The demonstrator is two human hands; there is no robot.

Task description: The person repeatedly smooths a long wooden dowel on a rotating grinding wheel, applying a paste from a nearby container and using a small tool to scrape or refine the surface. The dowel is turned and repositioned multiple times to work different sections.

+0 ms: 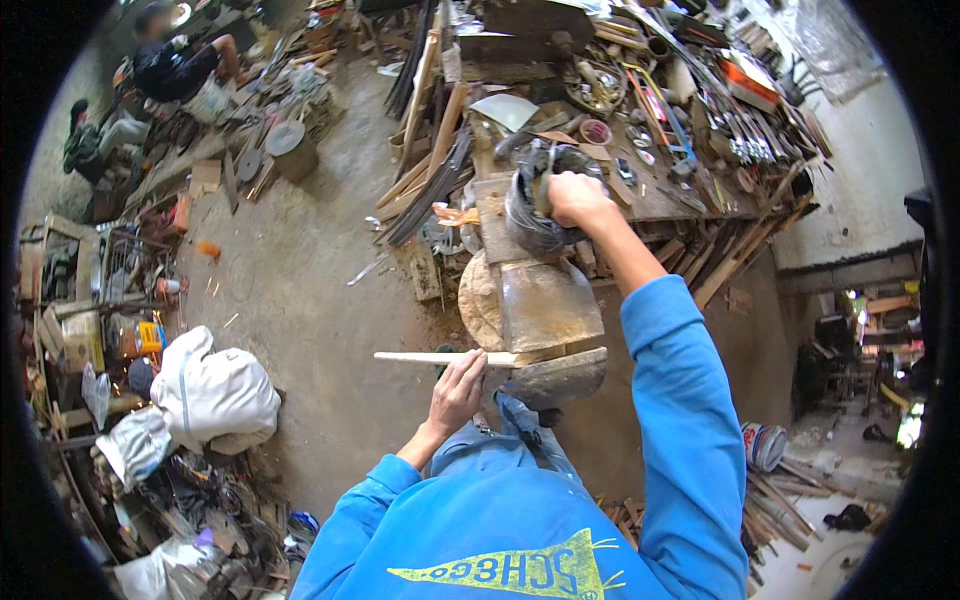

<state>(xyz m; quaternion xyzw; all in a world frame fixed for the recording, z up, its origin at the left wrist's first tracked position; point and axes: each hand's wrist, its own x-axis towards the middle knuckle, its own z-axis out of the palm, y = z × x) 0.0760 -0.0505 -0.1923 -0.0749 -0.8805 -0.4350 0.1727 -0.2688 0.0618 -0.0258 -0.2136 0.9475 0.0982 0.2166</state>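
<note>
Left hand [457,390] was clenched around 1 end of a pale stick [440,357], fingers wrapped over it near its right part. The stick lay roughly level, its free end pointing left over the dirt floor [300,290], its right end touching a metal blade [562,375] set on the near edge of a wooden block [545,305]. Below the blade a dark clamp or stand showed, partly hidden by the blue hoodie [520,520].

Right hand [575,198] reached forward, arm stretched out in a blue sleeve [680,400]. It was closed on the top of a dark bag [535,205], a shiny black bundle sitting on the far end of the block, just against the workbench [680,190]. What was inside the bag could not be told.

The workbench was covered with tools: long metal rods, files, a round dish, an orange box [750,82] at the far right. Planks [425,150] leaned in a pile left of the bench. A round stump [480,300] sat touching the left side of the block.

At left a white sack [215,395] lay on the floor near a heap of scrap and tins. A paint can [765,445] stood at lower right beside loose sticks.

Far upper left, well apart, 2 other people [170,65] crouched low among wood and a grey bucket [290,145]. Their hands were too small to tell.
</note>
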